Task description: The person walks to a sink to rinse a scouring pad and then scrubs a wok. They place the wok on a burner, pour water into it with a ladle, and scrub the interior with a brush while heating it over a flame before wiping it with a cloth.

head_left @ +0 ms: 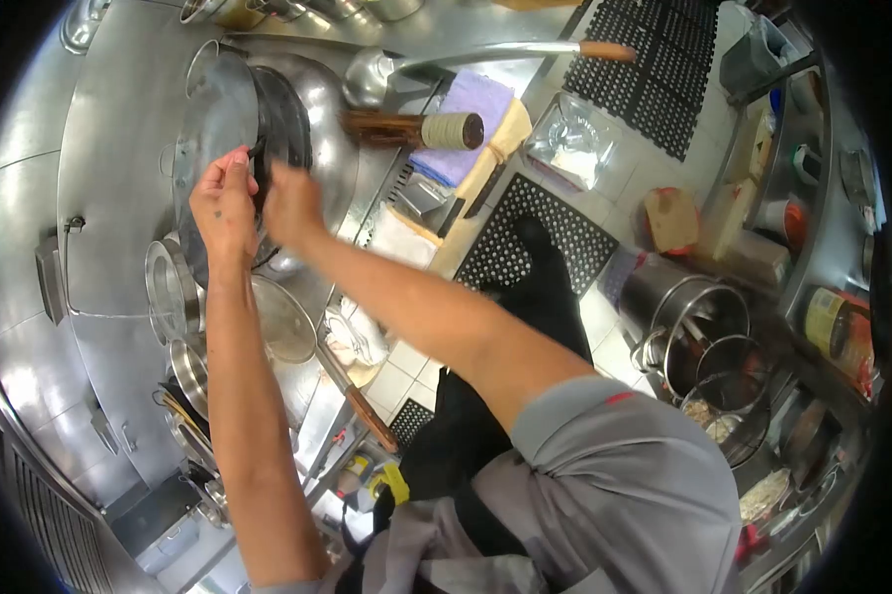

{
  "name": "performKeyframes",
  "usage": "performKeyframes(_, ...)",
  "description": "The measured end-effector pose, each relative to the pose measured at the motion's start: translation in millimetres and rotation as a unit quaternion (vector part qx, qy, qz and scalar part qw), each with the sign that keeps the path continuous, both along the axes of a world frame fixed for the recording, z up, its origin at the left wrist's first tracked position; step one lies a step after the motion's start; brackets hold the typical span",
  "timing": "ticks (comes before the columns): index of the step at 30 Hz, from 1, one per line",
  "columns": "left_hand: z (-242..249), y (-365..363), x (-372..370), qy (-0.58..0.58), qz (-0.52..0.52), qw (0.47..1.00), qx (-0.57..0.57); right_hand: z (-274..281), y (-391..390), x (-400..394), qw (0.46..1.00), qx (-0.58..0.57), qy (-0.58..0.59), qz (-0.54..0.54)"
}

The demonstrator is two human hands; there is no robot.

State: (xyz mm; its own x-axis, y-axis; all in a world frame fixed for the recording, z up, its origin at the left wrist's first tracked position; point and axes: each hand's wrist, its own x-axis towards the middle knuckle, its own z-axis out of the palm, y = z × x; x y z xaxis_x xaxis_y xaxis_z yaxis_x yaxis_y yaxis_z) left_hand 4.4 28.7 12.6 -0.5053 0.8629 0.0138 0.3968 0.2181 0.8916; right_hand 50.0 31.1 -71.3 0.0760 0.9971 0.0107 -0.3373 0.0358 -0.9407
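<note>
Side by side over the cooking range, my left hand [223, 210] and my right hand [293, 206] are close together. The fingers of my left hand are pinched near a dark, narrow shape; I cannot tell what it is. Motion blurs my right hand, whose fingers look curled. Behind both hands lies a large grey wok [218, 119] with a dark rim, partly hidden by them. A rounded steel wok [332, 148] is just to its right, and a bamboo wok brush [396, 129] with a wrapped end lies across its edge.
A long-handled ladle [367, 79] extends toward the right. A folded purple cloth [473, 104] lies near the brush. Closer to me is a strainer [282, 322] with a wooden handle. Perforated black mats [584, 223] cover parts of the floor. Steel pots [708, 302] stand at right.
</note>
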Motion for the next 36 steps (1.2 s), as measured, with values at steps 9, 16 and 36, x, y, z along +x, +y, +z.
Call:
performKeyframes(9,6,0,-5,-0.053,-0.004,0.998,0.017,1,38,4,0.999,0.005,-0.018,0.043)
performKeyframes(16,-23,10,-12,0.022,-0.017,0.999,0.016,-50,-27,-56,0.996,-0.040,-0.027,0.079)
performKeyframes(36,-46,-121,-8,0.365,0.169,0.890,0.214,112,100,53,0.876,0.222,-0.210,0.372)
